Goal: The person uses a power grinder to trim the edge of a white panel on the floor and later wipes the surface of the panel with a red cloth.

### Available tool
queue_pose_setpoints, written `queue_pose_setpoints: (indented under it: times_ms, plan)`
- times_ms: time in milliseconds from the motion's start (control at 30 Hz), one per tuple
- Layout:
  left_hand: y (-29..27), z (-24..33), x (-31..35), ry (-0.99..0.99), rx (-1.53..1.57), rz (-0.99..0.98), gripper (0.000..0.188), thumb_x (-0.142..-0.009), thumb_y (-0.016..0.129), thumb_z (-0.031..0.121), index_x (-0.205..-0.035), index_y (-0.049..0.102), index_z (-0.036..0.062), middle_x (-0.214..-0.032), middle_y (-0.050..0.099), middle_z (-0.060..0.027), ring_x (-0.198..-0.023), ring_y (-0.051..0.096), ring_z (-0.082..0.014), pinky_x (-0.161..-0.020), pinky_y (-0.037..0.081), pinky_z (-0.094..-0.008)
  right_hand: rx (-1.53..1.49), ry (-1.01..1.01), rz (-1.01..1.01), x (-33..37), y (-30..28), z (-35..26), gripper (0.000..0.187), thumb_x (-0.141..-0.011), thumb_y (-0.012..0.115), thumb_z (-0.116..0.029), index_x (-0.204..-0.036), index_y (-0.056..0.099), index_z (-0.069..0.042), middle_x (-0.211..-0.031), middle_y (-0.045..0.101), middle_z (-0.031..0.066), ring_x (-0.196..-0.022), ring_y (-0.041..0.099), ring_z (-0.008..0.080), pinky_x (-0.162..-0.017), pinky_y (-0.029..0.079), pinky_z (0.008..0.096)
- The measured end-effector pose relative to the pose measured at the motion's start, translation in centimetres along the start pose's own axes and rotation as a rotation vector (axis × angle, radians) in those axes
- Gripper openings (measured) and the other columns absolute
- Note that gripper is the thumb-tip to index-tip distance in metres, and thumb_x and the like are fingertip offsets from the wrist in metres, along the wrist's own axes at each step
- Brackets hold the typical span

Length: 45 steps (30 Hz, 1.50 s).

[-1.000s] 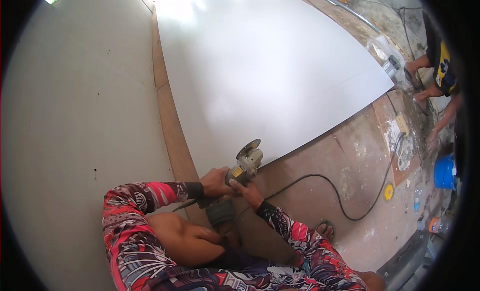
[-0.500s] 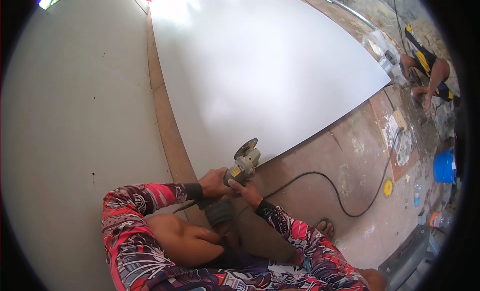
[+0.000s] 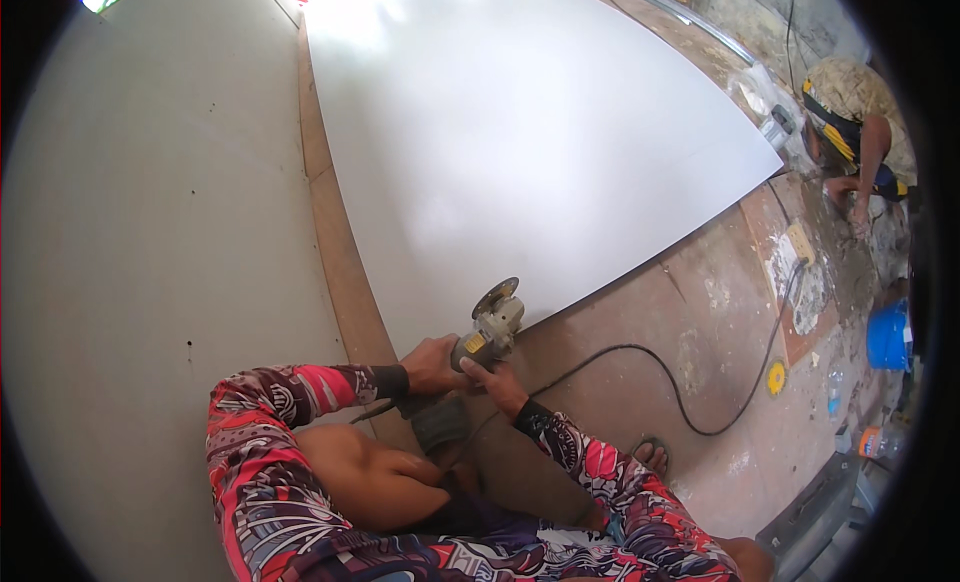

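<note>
both hands are closed round the grinder [image 3: 488, 334], the left hand [image 3: 430, 366] wrapped about the body from one side, the right hand [image 3: 501, 390] from the other with its thumb laid along the top. it's held above the bent legs, head away from the wearer, its disc [image 3: 495, 298] tipped up over the near corner of the white sheet [image 3: 540, 152]; whether the two touch i can't tell from here. a brown strip [image 3: 345, 242] runs along the sheet's left edge, and past that a pale wall [image 3: 130, 242] closes off that side.

to the right, the black cord [image 3: 668, 367] loops across the floor to a socket block [image 3: 800, 245], and a sandalled foot [image 3: 652, 457] sits inside the sweep of it. a yellow disc [image 3: 776, 379] lies just outside the loop. farther right come a blue bucket [image 3: 888, 337], a bottle [image 3: 870, 442] and a dark case [image 3: 812, 500]. a clear bag [image 3: 758, 94] lies by the sheet's far right corner, close to a co-worker [image 3: 855, 132].

against a second ago, the grinder and both hands look unchanged. the co-worker, mostly legs and a reaching arm then, is now bent low, back showing, one hand near the floor.
</note>
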State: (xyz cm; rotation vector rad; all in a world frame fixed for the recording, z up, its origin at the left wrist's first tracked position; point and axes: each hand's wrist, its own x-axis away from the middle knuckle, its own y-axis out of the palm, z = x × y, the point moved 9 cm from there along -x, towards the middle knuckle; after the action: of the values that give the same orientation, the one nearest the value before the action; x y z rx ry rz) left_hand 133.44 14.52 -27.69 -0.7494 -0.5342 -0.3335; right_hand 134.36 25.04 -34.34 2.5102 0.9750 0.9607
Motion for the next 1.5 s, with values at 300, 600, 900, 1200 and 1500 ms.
queue_pose_setpoints:
  times_ms: [300, 600, 900, 1200, 1500]
  plan:
    - [0.2, -0.3, -0.3, 0.033, -0.053, 0.013, 0.067, -0.067, 0.076, 0.041, -0.108, 0.055, -0.0072, -0.091, 0.067, -0.0242, -0.083, 0.068, -0.0331, -0.076, 0.054, -0.0401, -0.005, -0.002, 0.006, 0.2, -0.1, -0.3, 0.057, -0.088, 0.068, -0.042, -0.123, 0.057, 0.000, -0.110, 0.065, 0.0095, -0.093, 0.065, 0.0167, -0.076, 0.056, 0.0310]
    - [0.0, -0.2, -0.2, 0.030, -0.045, 0.020, 0.068, -0.068, 0.076, 0.044, -0.107, 0.056, -0.0070, -0.087, 0.067, -0.0226, -0.080, 0.069, -0.0323, -0.074, 0.055, -0.0400, -0.018, -0.005, -0.001, 0.0, 0.0, 0.0, 0.055, -0.088, 0.068, -0.042, -0.122, 0.058, 0.000, -0.108, 0.065, 0.0091, -0.092, 0.065, 0.0165, -0.075, 0.055, 0.0309]
    - [0.0, -0.2, -0.2, 0.021, -0.033, 0.019, 0.059, -0.067, 0.074, 0.036, -0.105, 0.058, -0.0047, -0.090, 0.067, -0.0225, -0.085, 0.067, -0.0345, -0.078, 0.053, -0.0406, 0.000, -0.009, 0.007, -0.4, -0.3, 0.5, 0.052, -0.088, 0.068, -0.042, -0.118, 0.060, 0.000, -0.104, 0.065, 0.0080, -0.090, 0.065, 0.0160, -0.074, 0.055, 0.0302]
    - [0.4, -0.9, -0.3, 0.011, -0.033, 0.009, 0.060, -0.067, 0.075, 0.037, -0.107, 0.057, -0.0047, -0.093, 0.066, -0.0223, -0.086, 0.067, -0.0337, -0.080, 0.052, -0.0404, -0.025, 0.032, -0.026, -0.2, 0.2, 0.5, 0.049, -0.089, 0.067, -0.038, -0.121, 0.056, -0.003, -0.108, 0.060, 0.0056, -0.096, 0.061, 0.0157, -0.080, 0.054, 0.0331]
    - [0.2, -0.3, -0.3, 0.015, -0.034, 0.008, 0.066, -0.067, 0.076, 0.042, -0.109, 0.056, -0.0056, -0.088, 0.068, -0.0220, -0.081, 0.069, -0.0318, -0.075, 0.055, -0.0396, -0.018, 0.038, -0.021, -0.2, 0.0, 0.6, 0.049, -0.089, 0.067, -0.038, -0.122, 0.056, -0.003, -0.109, 0.060, 0.0058, -0.096, 0.061, 0.0156, -0.080, 0.055, 0.0333]
